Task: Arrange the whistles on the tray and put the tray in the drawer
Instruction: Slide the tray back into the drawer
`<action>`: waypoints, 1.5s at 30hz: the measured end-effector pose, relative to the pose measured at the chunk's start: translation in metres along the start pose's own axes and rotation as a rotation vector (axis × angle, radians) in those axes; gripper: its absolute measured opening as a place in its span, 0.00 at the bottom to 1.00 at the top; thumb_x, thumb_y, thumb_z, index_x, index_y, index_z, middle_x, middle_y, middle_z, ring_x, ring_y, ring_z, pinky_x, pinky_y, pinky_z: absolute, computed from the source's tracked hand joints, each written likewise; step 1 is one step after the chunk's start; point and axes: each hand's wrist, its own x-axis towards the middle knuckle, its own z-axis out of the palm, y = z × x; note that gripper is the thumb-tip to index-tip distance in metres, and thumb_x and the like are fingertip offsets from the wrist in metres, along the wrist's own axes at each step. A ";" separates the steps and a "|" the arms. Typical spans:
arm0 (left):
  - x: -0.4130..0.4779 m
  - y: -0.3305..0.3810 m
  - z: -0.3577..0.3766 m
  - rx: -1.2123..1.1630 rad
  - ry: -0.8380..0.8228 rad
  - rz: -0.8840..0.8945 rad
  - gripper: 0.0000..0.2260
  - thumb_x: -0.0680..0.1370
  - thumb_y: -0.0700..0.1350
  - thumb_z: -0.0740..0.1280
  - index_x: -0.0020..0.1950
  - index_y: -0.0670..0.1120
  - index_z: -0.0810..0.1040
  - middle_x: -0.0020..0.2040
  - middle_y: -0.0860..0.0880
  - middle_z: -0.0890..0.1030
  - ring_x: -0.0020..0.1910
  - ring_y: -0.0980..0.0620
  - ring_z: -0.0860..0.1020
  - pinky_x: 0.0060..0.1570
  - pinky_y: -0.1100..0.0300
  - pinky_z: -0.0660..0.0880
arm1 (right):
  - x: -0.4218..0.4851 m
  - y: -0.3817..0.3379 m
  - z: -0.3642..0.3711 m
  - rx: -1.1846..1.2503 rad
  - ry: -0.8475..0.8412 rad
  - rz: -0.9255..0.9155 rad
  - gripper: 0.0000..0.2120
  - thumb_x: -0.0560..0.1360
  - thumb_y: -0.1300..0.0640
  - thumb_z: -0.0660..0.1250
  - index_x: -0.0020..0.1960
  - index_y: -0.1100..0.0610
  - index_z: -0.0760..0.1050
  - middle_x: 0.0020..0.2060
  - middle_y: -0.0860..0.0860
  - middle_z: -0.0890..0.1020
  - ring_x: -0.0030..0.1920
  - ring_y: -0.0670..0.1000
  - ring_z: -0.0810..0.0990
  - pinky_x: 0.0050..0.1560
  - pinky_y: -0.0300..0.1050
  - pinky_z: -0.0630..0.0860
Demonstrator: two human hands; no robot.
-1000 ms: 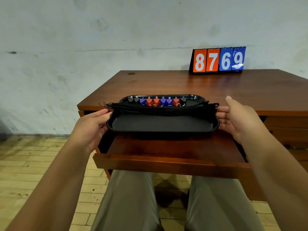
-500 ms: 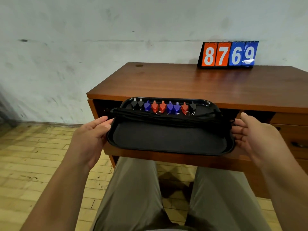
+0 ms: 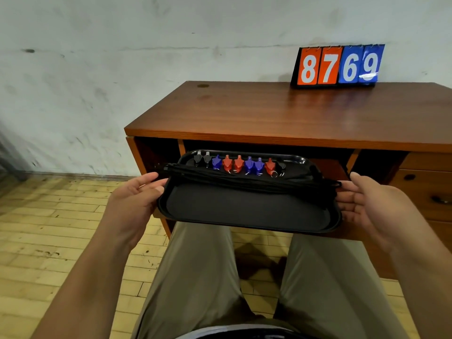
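A black tray (image 3: 247, 211) hangs level in front of the desk, just below the desktop edge and over the open drawer (image 3: 327, 168). Along its far side lies a row of several whistles (image 3: 238, 163), black, blue and red. Their black lanyards (image 3: 244, 179) run bundled across the tray's middle. My left hand (image 3: 133, 201) pinches the left rim, thumb on top. At the right end, the straight fingers of my right hand (image 3: 367, 204) support the tray, thumb raised off it.
The wooden desk (image 3: 281, 113) carries a flip scoreboard (image 3: 338, 66) reading 8769 at the back. Shut drawers with dark handles (image 3: 440, 199) stand at the right. My legs sit under the tray. A wall runs behind, wood flooring to the left.
The tray has come down from desktop height to below the desk's edge, both hands still on its ends. My view has shifted left and nearer.
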 end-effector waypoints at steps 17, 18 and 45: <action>0.057 0.004 0.029 0.458 -0.088 0.048 0.15 0.85 0.38 0.69 0.72 0.47 0.78 0.59 0.53 0.87 0.58 0.55 0.83 0.63 0.55 0.79 | 0.065 0.003 0.014 -0.044 0.053 0.062 0.17 0.89 0.52 0.59 0.70 0.61 0.78 0.50 0.58 0.86 0.50 0.57 0.86 0.44 0.47 0.80; 0.059 0.005 0.032 0.477 -0.082 0.051 0.15 0.85 0.39 0.69 0.72 0.47 0.78 0.59 0.53 0.86 0.57 0.57 0.82 0.58 0.59 0.78 | 0.068 0.004 0.015 -0.050 0.061 0.054 0.18 0.89 0.52 0.59 0.70 0.62 0.79 0.51 0.58 0.86 0.50 0.57 0.87 0.44 0.47 0.80; 0.083 0.001 0.030 0.103 -0.245 -0.189 0.29 0.90 0.59 0.53 0.82 0.39 0.69 0.71 0.42 0.83 0.71 0.44 0.81 0.68 0.54 0.77 | 0.085 0.015 0.010 0.024 0.003 -0.022 0.25 0.88 0.46 0.64 0.77 0.61 0.76 0.61 0.56 0.86 0.52 0.49 0.84 0.50 0.46 0.81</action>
